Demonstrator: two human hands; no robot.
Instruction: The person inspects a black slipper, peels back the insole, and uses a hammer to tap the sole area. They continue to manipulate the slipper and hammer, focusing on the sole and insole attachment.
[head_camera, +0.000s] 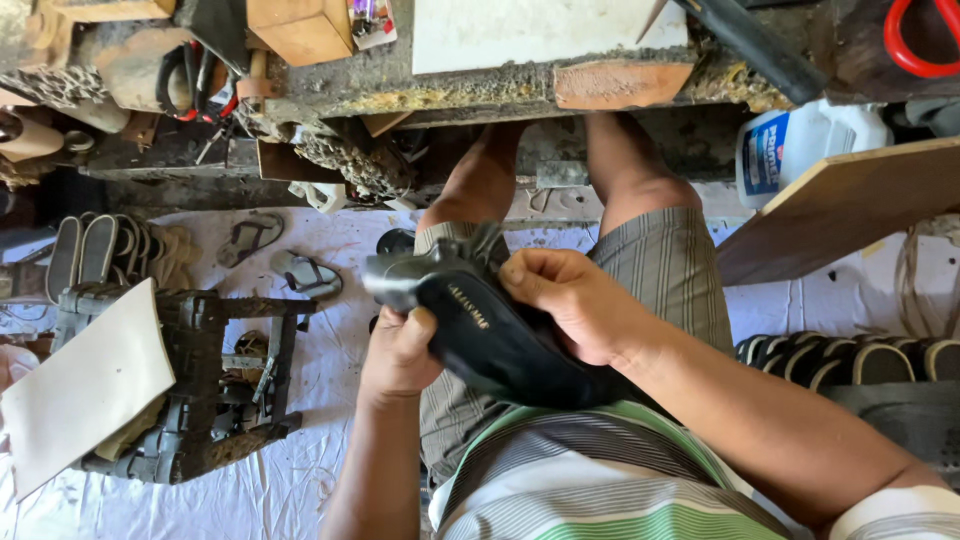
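— Where's the black sandal (490, 335)?
— Over the lap, below the worktop (450, 85) edge — held in both hands.
— And the fingers?
— Left hand (398, 352) grips its underside, thumb on top; right hand (570, 300) curls closed around the upper edge.

Black shoe (490, 335) over the lap, left hand (398, 352) beneath it, right hand (572, 300) gripping its upper edge.

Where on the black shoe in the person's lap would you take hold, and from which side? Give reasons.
Grip the black shoe at its free far end, coming from the workbench side. That end sticks out past both hands; the left hand and right hand already cover the middle.
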